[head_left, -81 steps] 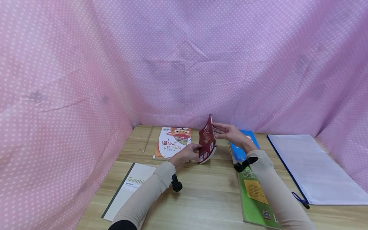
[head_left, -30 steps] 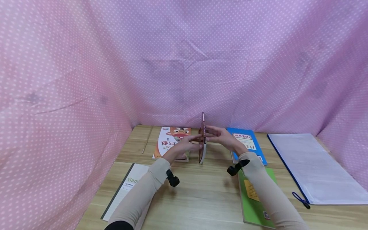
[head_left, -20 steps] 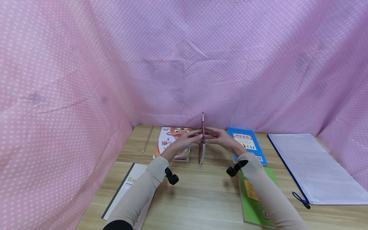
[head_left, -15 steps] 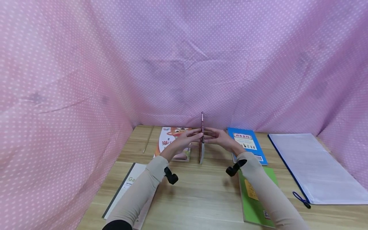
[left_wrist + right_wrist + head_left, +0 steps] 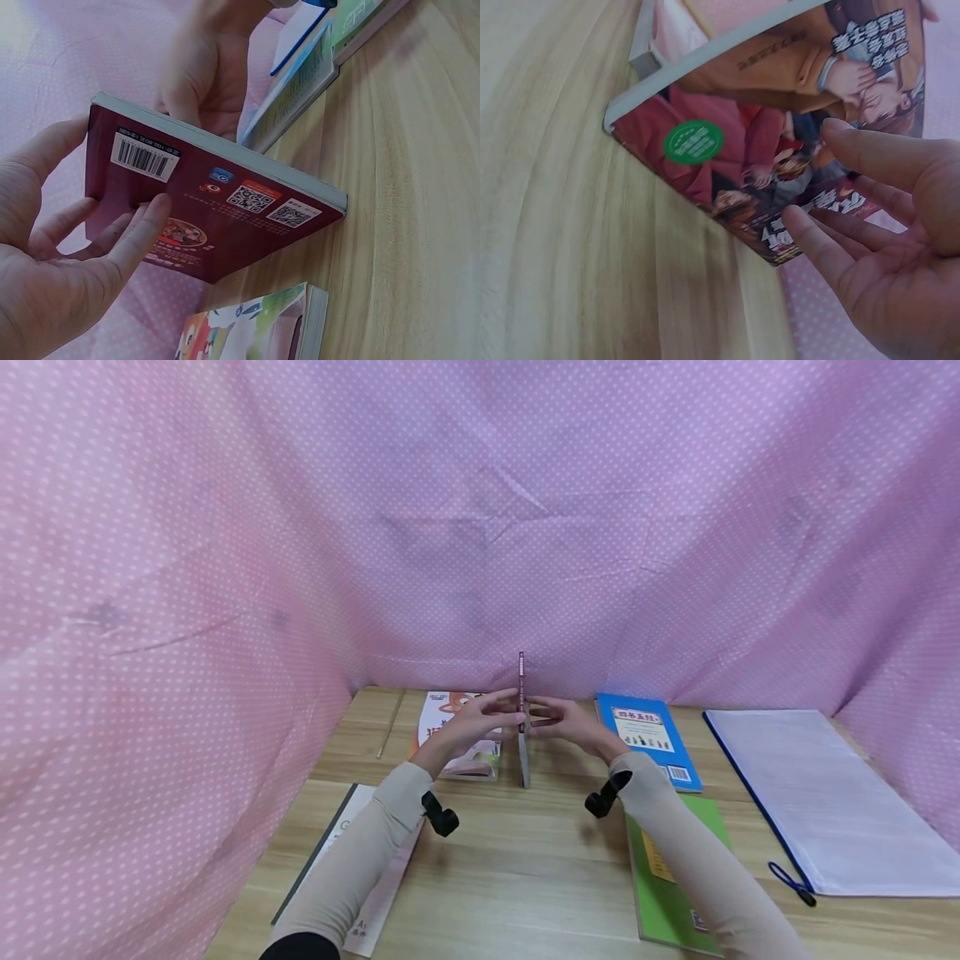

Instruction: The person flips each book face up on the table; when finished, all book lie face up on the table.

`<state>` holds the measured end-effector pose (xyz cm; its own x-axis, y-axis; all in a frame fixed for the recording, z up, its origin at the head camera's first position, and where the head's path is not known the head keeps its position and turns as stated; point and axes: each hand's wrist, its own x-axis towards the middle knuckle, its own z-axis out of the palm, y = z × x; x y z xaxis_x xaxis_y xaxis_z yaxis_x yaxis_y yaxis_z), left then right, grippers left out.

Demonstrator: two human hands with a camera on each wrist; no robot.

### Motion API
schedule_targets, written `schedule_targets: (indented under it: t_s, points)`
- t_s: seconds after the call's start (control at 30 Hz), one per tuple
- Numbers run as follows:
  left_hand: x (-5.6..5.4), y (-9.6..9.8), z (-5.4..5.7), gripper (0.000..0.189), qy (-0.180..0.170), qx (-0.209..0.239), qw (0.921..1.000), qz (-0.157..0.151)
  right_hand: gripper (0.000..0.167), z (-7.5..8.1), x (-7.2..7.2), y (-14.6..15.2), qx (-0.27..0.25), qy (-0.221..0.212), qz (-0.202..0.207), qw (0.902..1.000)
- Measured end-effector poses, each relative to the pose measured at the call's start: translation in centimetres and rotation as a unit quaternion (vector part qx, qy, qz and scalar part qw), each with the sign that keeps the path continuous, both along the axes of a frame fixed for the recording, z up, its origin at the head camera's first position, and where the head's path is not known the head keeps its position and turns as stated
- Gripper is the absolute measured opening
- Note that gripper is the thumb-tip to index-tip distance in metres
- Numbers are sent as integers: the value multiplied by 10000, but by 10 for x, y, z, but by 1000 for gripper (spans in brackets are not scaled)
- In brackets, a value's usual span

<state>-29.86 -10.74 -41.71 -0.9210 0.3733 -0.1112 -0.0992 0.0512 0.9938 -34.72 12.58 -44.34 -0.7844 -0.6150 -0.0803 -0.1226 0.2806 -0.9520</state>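
In the head view a thin maroon paperback (image 5: pixel 523 760) stands edge-on on the table, its spine up and a page edge towards me. My left hand (image 5: pixel 468 727) lies along its back cover, which carries a barcode and QR codes in the left wrist view. There the fingers (image 5: pixel 142 232) are spread and lightly bent against the cover, one tip at the spine edge. From the other side my right hand (image 5: pixel 570 722) meets the illustrated front cover (image 5: pixel 742 150), its fingers (image 5: pixel 821 244) extended and parted. Neither hand wraps round the book.
A picture book (image 5: pixel 476 764) lies left of the paperback, with a thin stick (image 5: pixel 390 727) beyond it. A notebook (image 5: pixel 382 893) lies under my left forearm. Right are a blue book (image 5: pixel 660 735), a green book (image 5: pixel 675 910) and a translucent zip folder (image 5: pixel 832 793). Pink fabric (image 5: pixel 480 527) hangs behind.
The paperback has turned from showing its back cover to edge-on and shifted slightly left. Both hands have moved left with it, the right one uncovering more of the blue book.
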Motion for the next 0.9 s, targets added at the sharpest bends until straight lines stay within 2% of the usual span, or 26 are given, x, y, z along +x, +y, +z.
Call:
schedule_targets:
  t_s: [0.3,0.6,0.73,0.9]
  points:
    - [2,-9,3,67,-9,-168,9998,50,65,-6,-7,-11,103,417,55,9991]
    - [4,-22,5,64,116,-257,9996,5,62,-16,-17,-21,28,606,-44,9981]
    - [4,-29,4,63,166,-385,9991,1,62,-17,-18,-25,222,816,-116,9963]
    - [6,-37,4,62,153,-444,9989,-42,65,-17,-19,-29,476,870,-221,9948]
